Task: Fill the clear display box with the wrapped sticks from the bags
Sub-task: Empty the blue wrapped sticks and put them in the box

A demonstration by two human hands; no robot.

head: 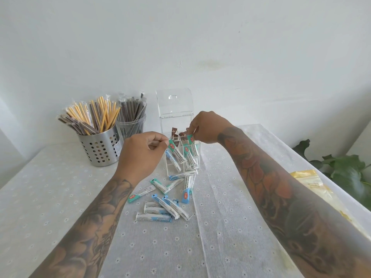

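Note:
A clear display box (181, 117) with its lid raised stands at the middle of the table. Brown-topped sticks (175, 133) stand in its back part, white and teal ones in the front. My left hand (140, 155) pinches the teal top of a wrapped stick (174, 152) that leans into the front left compartment. At the front right compartment my right hand (208, 127) pinches the top of another wrapped stick (193, 144). Several loose wrapped sticks (164, 205) lie on the cloth in front of the box.
A perforated steel cup (99, 149) of yellow and brown wrapped straws stands left of the box, a clear cup (130, 125) of dark straws behind it. A yellow bag (313, 185) lies near the table's right edge, with a green plant (345, 171) beyond it.

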